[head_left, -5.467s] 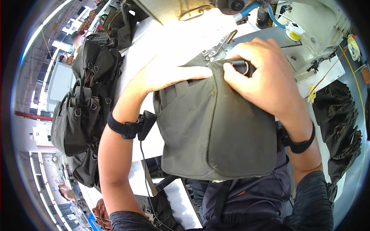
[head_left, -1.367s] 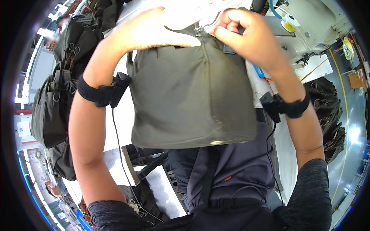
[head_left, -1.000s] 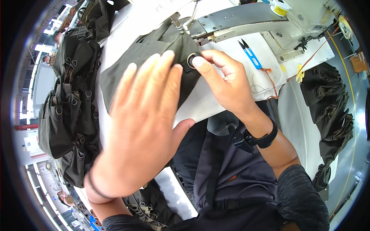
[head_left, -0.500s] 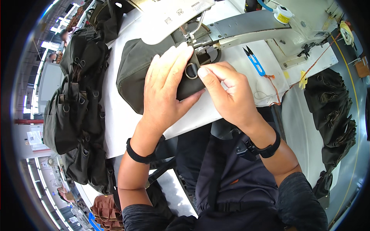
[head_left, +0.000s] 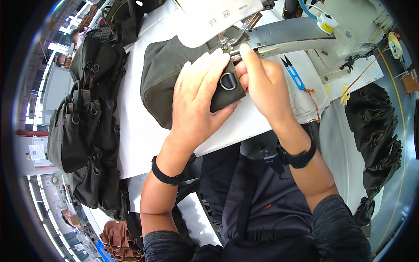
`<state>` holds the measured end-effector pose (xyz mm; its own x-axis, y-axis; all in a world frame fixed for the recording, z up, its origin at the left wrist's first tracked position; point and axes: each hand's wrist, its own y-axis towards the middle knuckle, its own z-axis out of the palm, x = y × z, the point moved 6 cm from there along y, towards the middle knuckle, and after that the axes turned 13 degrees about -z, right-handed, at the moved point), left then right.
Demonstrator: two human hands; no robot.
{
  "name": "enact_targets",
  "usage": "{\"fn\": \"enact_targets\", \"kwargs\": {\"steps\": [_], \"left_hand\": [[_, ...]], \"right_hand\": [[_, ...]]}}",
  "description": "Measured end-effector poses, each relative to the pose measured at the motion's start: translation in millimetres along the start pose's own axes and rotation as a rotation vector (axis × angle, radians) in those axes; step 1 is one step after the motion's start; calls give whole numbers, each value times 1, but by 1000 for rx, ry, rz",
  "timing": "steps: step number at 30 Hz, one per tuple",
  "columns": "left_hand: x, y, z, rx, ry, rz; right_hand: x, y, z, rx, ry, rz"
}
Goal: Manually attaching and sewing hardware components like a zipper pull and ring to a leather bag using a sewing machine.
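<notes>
A dark olive fabric bag (head_left: pixel 161 76) lies on the white sewing table under the head of a sewing machine (head_left: pixel 218 19). My left hand (head_left: pixel 196 94) rests flat on it, fingers stretched toward the needle area and thumb along the near edge. A metal D-ring (head_left: pixel 223 83) on a short black tab shows between my two hands. My right hand (head_left: pixel 267 87) is closed at the bag's right edge, with one digit pointing up beside the presser foot (head_left: pixel 224 41). Its curled fingers are partly hidden, and the fabric edge lies against them.
Blue thread snips (head_left: pixel 294 75) lie right of my right hand, beside orange thread. The machine's long grey arm (head_left: pixel 292 35) crosses behind. Piled olive bags (head_left: pixel 78 135) stand along the left; more olive pieces (head_left: pixel 373 126) hang at the right. A brown stack (head_left: pixel 120 240) sits lower left.
My right hand has moved up from beside the D-ring toward the presser foot. The D-ring and its black tab show more fully. My left hand stays flat on the bag.
</notes>
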<state>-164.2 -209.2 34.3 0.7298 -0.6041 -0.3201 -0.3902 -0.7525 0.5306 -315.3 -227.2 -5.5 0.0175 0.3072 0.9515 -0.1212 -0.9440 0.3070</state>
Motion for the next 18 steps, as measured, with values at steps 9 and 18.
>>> {"fn": "enact_targets", "kwargs": {"steps": [9,18], "left_hand": [[-11,-4,-4,-6,27,-59],[-13,-4,-5,16,-61,-96]], "right_hand": [[13,-26,2,56,339,-123],[12,-26,2,29,433,-54]]}}
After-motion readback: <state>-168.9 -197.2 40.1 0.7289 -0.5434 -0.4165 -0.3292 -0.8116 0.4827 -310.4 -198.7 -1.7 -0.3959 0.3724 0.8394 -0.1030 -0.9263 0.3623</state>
